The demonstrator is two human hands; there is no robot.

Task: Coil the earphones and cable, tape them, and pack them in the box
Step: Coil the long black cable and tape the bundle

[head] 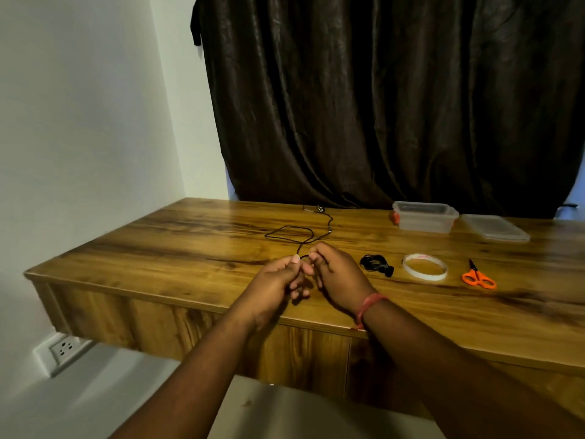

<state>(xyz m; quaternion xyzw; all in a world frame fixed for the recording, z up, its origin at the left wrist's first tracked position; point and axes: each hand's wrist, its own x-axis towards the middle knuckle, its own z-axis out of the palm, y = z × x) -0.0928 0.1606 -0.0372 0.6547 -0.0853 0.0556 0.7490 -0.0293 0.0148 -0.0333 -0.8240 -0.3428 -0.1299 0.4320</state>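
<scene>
Coiling step underway: both hands, left hand (278,277) and right hand (335,274), pinching thin black cable (289,229); next, wind loops, then grab white tape roll (425,267).

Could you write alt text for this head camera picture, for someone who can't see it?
A person's left hand and right hand pinch a thin black cable trailing across a wooden table. To the right lie a coiled black cable bundle, a clear tape roll, orange-handled scissors, and an open clear plastic box beside its lid.
</scene>
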